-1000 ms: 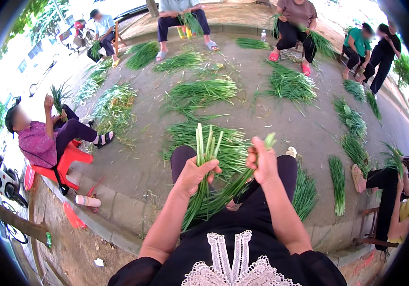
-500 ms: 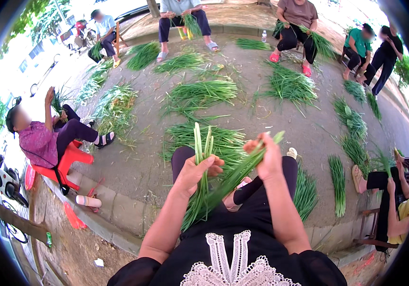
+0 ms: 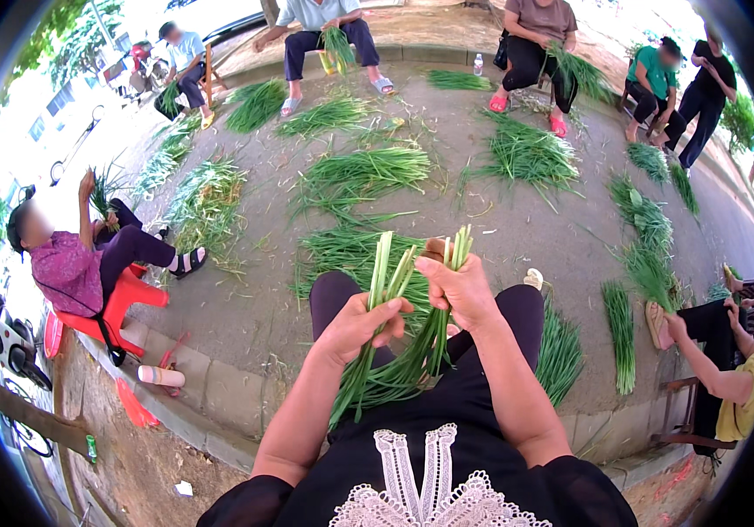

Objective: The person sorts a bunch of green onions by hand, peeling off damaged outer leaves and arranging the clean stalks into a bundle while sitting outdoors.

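My left hand [image 3: 359,327] is closed round a bunch of garlic chives [image 3: 380,274], its pale cut ends pointing up and its green leaves trailing down onto my lap. Close beside it, my right hand [image 3: 460,288] grips a second bunch of chives [image 3: 432,344], also with the pale ends up. The leaves of both bunches hang toward each other over my black clothes. Just beyond my knees lies a pile of chives [image 3: 329,252] on the ground.
More chive heaps [image 3: 364,169] cover the pavement, with a neat row [image 3: 620,338] to the right. Several seated people sort chives around me, one on a red stool [image 3: 122,307] at left. A pinkish-white flask [image 3: 161,376] lies by the kerb [image 3: 228,439].
My right hand has moved left and turned its bunch from slanting to upright, beside my left hand's bunch. The co-worker's hand at far right has lowered its chives.
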`<state>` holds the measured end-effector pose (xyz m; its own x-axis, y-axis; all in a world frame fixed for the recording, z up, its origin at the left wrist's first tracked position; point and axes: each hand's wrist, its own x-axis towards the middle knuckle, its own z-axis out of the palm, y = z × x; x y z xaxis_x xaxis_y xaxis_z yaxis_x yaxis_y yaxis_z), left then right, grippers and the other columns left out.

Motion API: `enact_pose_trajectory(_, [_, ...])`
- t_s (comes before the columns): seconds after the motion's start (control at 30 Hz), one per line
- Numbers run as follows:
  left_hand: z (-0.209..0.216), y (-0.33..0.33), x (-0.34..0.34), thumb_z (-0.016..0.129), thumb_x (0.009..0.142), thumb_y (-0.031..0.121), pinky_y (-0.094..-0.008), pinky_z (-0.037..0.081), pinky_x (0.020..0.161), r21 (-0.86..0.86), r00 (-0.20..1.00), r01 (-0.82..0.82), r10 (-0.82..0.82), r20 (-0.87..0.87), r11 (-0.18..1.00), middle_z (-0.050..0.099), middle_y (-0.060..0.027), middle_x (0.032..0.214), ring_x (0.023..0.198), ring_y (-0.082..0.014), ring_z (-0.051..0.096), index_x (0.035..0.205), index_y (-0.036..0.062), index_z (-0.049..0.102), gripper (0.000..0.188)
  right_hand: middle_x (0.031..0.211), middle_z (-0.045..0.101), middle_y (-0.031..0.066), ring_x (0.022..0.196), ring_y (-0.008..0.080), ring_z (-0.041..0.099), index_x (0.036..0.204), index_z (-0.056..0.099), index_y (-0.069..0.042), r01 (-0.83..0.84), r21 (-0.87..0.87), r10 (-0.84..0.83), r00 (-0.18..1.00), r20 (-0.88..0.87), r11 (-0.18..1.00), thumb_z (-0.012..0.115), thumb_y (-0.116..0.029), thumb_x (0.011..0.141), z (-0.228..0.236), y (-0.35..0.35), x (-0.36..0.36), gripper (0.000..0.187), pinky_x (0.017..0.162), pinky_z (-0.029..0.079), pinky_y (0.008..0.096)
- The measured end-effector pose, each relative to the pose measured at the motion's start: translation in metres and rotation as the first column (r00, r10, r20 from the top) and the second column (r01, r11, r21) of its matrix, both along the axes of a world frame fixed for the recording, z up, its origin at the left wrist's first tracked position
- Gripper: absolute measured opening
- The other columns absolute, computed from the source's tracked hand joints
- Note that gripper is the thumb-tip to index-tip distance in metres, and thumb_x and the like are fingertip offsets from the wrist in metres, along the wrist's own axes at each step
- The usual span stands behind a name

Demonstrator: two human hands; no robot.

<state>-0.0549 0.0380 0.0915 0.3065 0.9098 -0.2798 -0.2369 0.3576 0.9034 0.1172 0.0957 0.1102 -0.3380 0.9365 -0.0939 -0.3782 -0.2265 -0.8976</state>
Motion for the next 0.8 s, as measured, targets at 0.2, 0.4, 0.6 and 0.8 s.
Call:
enact_pose_trajectory(0.2, [0.0, 0.0, 0.003, 0.052, 0.089, 0.022, -0.0192, 0.034, 0.042, 0.05, 0.996, 0.024, -0.019, -0.088, 0.998, 0.056, -0.0053, 0.062, 0.045, -0.0061, 0.043, 0.093, -0.0021, 0.059, 0.025, 0.063, 0.051, 0.0006, 0.04, 0.0039, 0.039, 0.104, 0.049, 0.008, 0.038, 0.037, -0.04, 0.998, 0.043, 0.999, 0.058, -0.002, 0.078, 0.0, -0.003, -0.008, 0.029, 0.035, 0.03, 0.0206])
enact_pose_trajectory(0.4, [0.001, -0.004, 0.012, 0.051, 0.089, 0.022, -0.0194, 0.035, 0.043, 0.062, 0.996, -0.088, 0.089, -0.021, 0.994, 0.059, -0.0075, 0.071, 0.046, -0.007, 0.044, 0.096, -0.0011, 0.057, 0.025, 0.063, 0.051, 0.002, 0.041, 0.0054, 0.041, 0.11, 0.043, 0.009, 0.171, 0.017, -0.172, 0.985, 0.015, 0.985, 0.054, 0.002, 0.075, -0.004, -0.003, -0.01, 0.037, 0.035, 0.03, 0.0217])
enact_pose_trajectory(0.6, [-0.006, 0.0, 0.003, 0.053, 0.088, 0.022, -0.0207, 0.037, 0.042, 0.023, 0.963, -0.268, 0.268, -0.023, 0.963, 0.058, -0.0075, 0.075, 0.046, -0.0083, 0.045, 0.093, -0.0004, 0.057, 0.023, 0.061, 0.048, 0.0021, 0.039, 0.0061, 0.04, 0.107, 0.044, 0.006, 0.386, -0.078, -0.392, 0.914, -0.105, 0.919, 0.053, 0.004, 0.074, -0.011, 0.015, 0.023, 0.034, 0.033, 0.028, 0.0217])
enact_pose_trajectory(0.8, [-0.011, 0.001, 0.006, 0.054, 0.087, 0.022, -0.0207, 0.036, 0.042, 0.016, 0.98, -0.197, 0.196, 0.03, 0.98, 0.054, -0.0032, 0.066, 0.046, -0.0079, 0.045, 0.091, -0.0006, 0.058, 0.023, 0.063, 0.047, 0.0006, 0.042, 0.0062, 0.04, 0.12, 0.036, 0.006, 0.23, -0.043, -0.229, 0.973, 0.02, 0.972, 0.057, -0.002, 0.079, -0.007, 0.005, 0.011, 0.047, 0.034, 0.029, 0.0213])
